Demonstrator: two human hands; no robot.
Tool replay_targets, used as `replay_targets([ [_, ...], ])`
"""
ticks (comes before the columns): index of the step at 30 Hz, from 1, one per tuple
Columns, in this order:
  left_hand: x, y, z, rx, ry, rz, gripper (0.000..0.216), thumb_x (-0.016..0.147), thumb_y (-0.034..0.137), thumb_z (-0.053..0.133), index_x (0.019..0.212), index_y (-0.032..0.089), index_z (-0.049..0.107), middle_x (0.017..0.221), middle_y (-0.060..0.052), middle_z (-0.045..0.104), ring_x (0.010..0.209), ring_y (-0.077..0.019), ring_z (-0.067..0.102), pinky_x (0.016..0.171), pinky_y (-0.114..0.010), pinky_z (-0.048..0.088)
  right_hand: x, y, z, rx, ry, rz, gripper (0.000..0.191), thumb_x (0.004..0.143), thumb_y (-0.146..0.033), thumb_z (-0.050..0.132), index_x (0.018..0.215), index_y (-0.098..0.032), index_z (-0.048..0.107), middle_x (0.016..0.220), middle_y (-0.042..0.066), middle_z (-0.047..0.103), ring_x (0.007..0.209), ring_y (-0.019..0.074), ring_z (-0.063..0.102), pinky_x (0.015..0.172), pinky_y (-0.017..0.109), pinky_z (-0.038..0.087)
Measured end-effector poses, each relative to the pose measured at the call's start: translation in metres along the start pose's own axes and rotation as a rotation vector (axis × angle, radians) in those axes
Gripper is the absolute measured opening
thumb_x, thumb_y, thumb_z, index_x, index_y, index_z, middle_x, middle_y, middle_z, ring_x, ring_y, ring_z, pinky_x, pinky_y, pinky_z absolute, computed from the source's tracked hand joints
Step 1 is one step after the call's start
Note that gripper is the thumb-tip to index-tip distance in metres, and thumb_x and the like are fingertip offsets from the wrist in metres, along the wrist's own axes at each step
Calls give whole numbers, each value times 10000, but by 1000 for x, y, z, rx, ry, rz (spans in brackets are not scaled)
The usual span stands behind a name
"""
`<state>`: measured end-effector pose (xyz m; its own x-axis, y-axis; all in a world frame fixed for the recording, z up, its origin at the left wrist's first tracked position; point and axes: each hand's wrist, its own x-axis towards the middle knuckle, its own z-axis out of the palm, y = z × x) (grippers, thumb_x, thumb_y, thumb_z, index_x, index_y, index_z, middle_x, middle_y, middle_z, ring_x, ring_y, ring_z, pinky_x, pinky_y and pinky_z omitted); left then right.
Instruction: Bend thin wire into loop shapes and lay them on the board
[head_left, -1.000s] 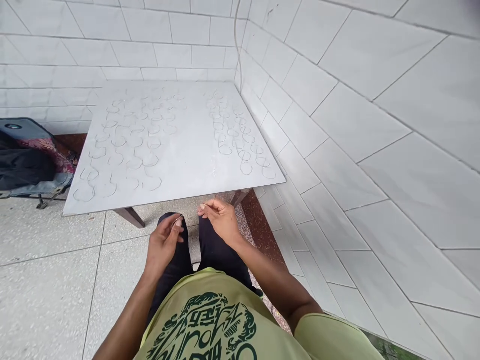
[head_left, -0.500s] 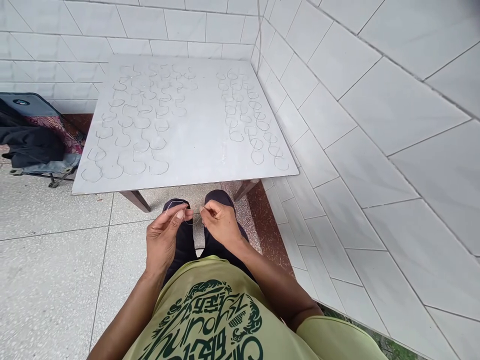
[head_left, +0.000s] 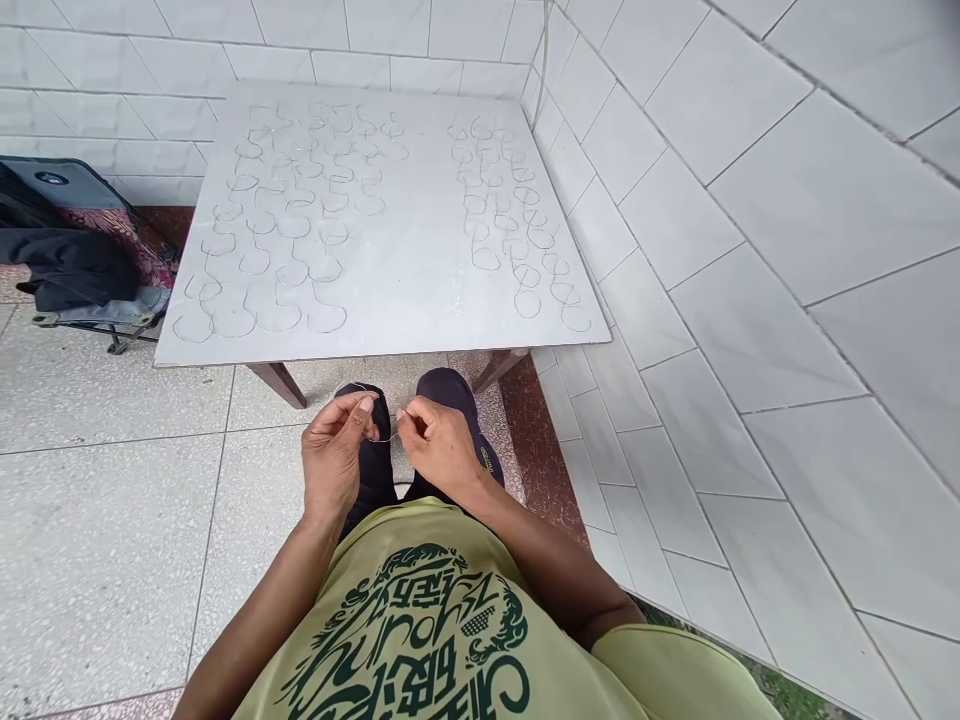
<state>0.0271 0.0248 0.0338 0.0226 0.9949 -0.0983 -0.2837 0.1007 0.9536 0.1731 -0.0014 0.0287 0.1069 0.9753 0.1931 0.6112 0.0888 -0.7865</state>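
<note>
A thin, curved wire [head_left: 384, 440] spans the gap between my hands, above my knees. My left hand [head_left: 330, 455] pinches it between thumb and fingers, and part of its loop shows above those fingertips. On the other side, my right hand [head_left: 444, 447] is closed in a pinch at the wire's right end; the fingers cover the tip. Beyond both hands, the white tabletop [head_left: 409, 270] carries many similar bent wires, such as an S-shaped wire [head_left: 327, 331] near the front edge.
Bent wires lie in a left group and a right group on the table. A tiled wall [head_left: 720, 330] runs close along the right side. At the left stands a folding chair [head_left: 82, 185] with dark cloth on it. Wooden table legs [head_left: 277, 384] stand beyond my knees.
My view has shifted slightly, so the table sits a little higher and further right. My hands have drawn slightly closer together, with the wire still between them.
</note>
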Motion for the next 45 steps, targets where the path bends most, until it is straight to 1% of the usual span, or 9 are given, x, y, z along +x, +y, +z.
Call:
replay_targets([
  [9,-4,5,-7,420,-54,58,303,922,422,737,1139,229,823,738,5,683,574,-97,500,591,-251,419,0,5,6,-6,-46,0,329,945,-271,519,676,-219,338,578,-61,394,525,94,339,554,269,230],
  [16,0,-1,-12,342,-101,-22,248,897,405,769,1042,214,834,582,38,587,522,-90,476,541,-236,396,-6,6,9,7,-107,-30,348,979,-283,502,675,-217,347,585,-62,386,523,92,344,552,268,241],
  [20,2,-3,-19,273,-115,-58,195,853,363,814,959,200,831,577,34,594,518,-82,475,515,-220,382,-8,11,-1,0,-184,-102,338,1036,-331,514,721,-210,483,623,-48,495,544,101,425,559,255,326],
  [22,2,-1,-25,245,-186,-114,184,829,351,836,922,192,831,585,27,609,504,-75,467,494,-214,375,-2,13,-17,-6,-190,-206,225,1054,-327,522,890,-199,609,800,9,652,693,135,573,664,260,455],
  [24,2,2,-32,213,-311,-200,186,806,346,854,885,179,831,587,20,612,482,-69,455,467,-209,362,9,12,-35,-53,-185,-390,176,1056,-260,524,1165,-195,646,1156,95,709,1058,203,640,922,343,526],
  [27,5,9,-40,205,-486,-323,207,773,343,879,863,162,835,582,11,615,448,-61,442,433,-205,343,30,6,-59,-231,-357,-711,373,1043,-137,505,1383,-260,597,1571,91,499,1490,259,381,1177,501,409],
  [30,11,16,-44,249,-629,-432,232,749,358,891,846,154,838,593,-8,644,426,-57,433,411,-201,327,48,-2,-69,-369,-520,-936,371,1050,-113,490,1361,-258,631,1650,46,417,1591,261,211,1231,523,349],
  [37,15,25,-52,430,-801,-545,263,725,423,883,782,170,844,515,-13,592,402,-56,367,380,-193,270,60,-11,-65,-482,-684,-1174,245,1057,-167,525,1158,-219,742,1472,28,614,1526,238,350,1254,499,292],
  [45,-5,14,-51,232,-456,-556,242,666,380,915,746,169,828,459,20,505,377,-51,310,346,-189,186,53,3,-58,-579,-618,-1095,307,1082,-212,478,887,-199,715,879,66,688,960,230,553,979,424,405],
])
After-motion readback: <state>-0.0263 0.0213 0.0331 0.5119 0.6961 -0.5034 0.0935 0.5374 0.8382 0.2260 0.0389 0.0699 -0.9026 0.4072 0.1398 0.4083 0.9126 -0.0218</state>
